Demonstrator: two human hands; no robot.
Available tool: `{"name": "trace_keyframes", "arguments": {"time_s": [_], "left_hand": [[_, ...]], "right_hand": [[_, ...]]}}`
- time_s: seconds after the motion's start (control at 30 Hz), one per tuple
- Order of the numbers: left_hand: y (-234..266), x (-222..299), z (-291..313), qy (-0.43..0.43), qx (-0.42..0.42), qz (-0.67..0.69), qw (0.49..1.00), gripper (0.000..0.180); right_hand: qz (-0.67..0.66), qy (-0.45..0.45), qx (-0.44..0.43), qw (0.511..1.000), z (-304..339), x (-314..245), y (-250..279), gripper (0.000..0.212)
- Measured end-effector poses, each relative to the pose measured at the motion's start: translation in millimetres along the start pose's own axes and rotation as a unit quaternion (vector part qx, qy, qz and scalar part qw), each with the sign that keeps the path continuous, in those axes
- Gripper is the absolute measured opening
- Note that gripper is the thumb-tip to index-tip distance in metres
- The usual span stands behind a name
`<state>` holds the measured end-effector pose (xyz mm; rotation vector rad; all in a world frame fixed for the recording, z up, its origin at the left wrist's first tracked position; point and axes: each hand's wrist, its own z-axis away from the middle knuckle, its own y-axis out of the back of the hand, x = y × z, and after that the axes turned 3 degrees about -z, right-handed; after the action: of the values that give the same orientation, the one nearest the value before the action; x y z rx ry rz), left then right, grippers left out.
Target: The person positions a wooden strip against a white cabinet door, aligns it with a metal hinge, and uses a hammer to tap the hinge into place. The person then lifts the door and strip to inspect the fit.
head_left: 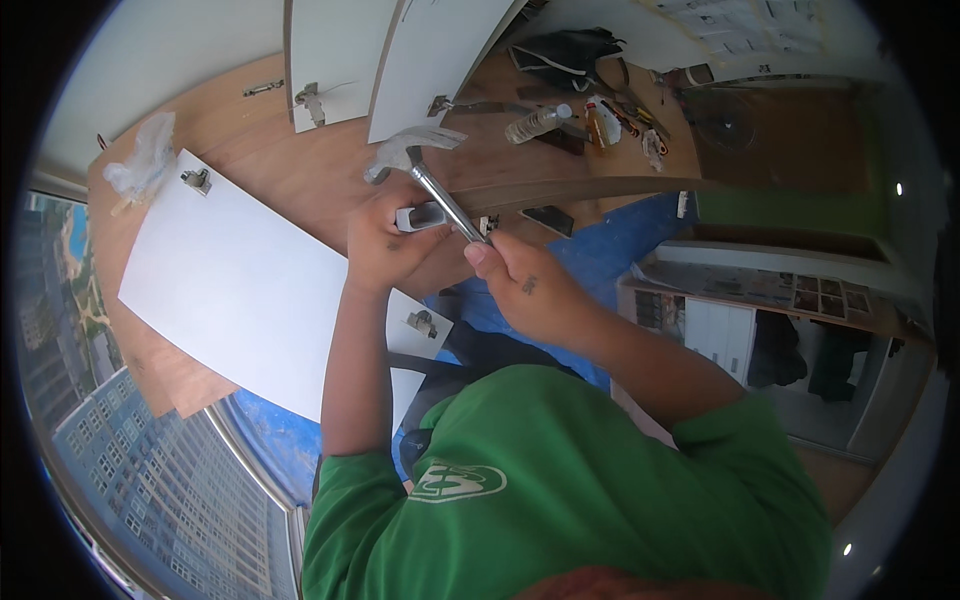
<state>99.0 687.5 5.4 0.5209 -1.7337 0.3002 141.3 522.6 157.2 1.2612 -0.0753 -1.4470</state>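
Observation:
My right hand [535, 285] grips the handle of a claw hammer [447, 196]. The hammer's head is raised just beyond my left hand [380, 243]. My left hand is closed around a short grey metal piece [421, 216], whose exact kind I cannot make out. It is held at the near end of a panel seen along its brown edge [580, 190]. Below that edge, a hinge [488, 226] shows partly. To the left, a white cabinet door panel [245, 265] lies flat, with one metal hinge [196, 181] at its far end and another hinge [423, 322] near my left forearm.
Two more white panels [345, 50] lean at the back of the wooden worktop [270, 150]. A plastic bottle [533, 124], hand tools [630, 118] and a black bag [565, 55] lie at the far right. A crumpled plastic bag [143, 160] sits far left; blue sheeting [640, 235] covers the floor.

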Motion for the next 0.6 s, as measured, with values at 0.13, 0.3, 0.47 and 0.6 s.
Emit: {"name": "trace_keyframes", "arguments": {"time_s": [0.13,0.3,0.47,0.6], "left_hand": [[1,11,-3,-0.025,0.003,-0.013,1.000,0.037],[0,12,-5,0.002,-0.002,-0.018,1.000,0.036],[1,7,-3,0.007,-0.003,0.002,1.000,0.035],[0,11,-7,0.028,-0.008,-0.017,0.999,0.034]], "right_hand": [[0.002,-0.051,-0.010,0.999,-5,5,12,0.047],[0.015,-0.012,0.051,0.999,-4,27,24,0.048],[0.056,-0.129,0.109,0.984,8,78,74,0.047],[0.069,-0.183,0.171,0.966,9,146,124,0.048]]}}
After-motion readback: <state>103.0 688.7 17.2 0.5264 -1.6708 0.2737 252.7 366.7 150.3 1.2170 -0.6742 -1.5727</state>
